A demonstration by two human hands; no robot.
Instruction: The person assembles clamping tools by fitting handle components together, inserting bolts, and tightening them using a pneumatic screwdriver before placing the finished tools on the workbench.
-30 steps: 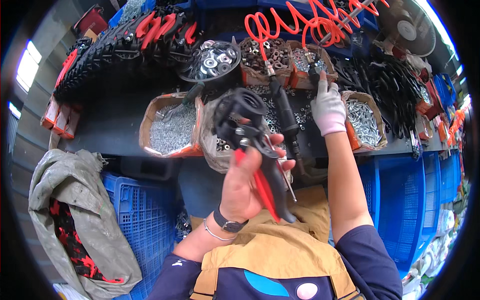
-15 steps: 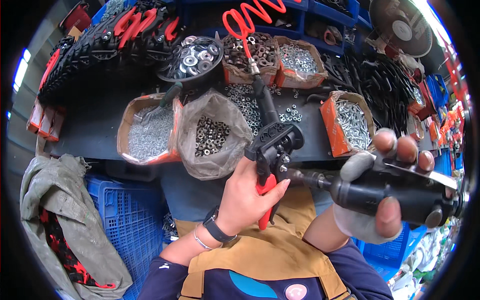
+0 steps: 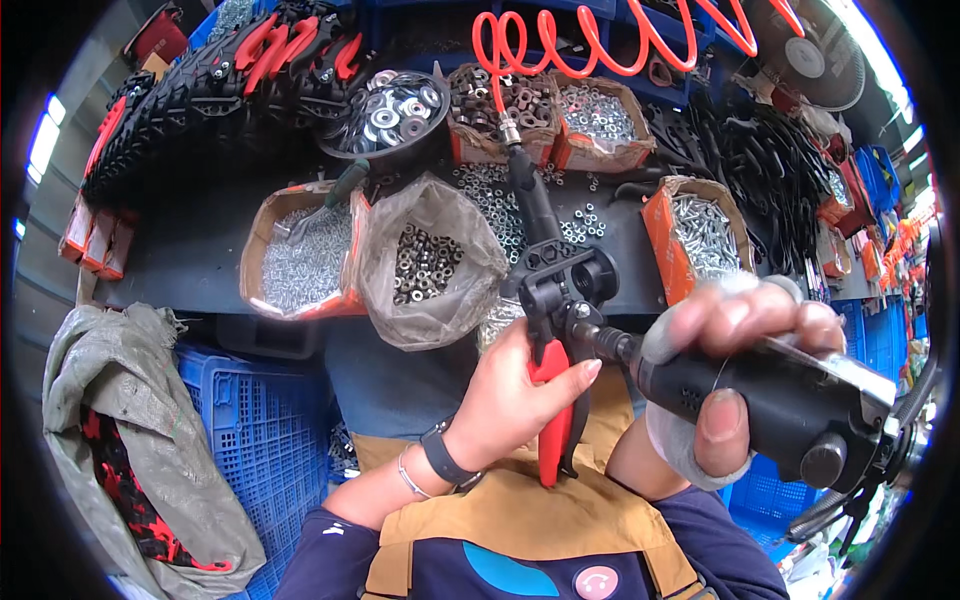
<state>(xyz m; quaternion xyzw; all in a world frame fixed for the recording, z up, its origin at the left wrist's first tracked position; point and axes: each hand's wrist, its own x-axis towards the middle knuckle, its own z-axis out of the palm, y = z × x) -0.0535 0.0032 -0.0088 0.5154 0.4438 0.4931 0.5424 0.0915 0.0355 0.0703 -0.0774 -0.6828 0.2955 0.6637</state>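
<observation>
My left hand (image 3: 515, 395) is closed around the red handle of a black hand tool with a round open ring on its body (image 3: 568, 285). Its exact kind I cannot make out. In my right hand (image 3: 735, 340), partly gloved with bare fingertips, is a black power screwdriver (image 3: 770, 400). The screwdriver's nose meets or nearly meets a bolt on the side of the hand tool's body. Just behind, a dark cylindrical air tool (image 3: 530, 195) hangs from a red coiled hose (image 3: 590, 60) and overlaps the hand tool in view.
On the bench stand a box of small screws (image 3: 310, 260), a plastic-lined box of nuts (image 3: 428, 265), a box of bolts (image 3: 700, 235) and a bowl of washers (image 3: 400, 110). Red-and-black tools (image 3: 200, 120) are stacked at left. Blue crates (image 3: 255, 420) flank my lap.
The right hand and screwdriver have shifted slightly left and tilted, nose higher than tail. The hand tool has moved slightly right and down. More of the red hose's coils show at the top.
</observation>
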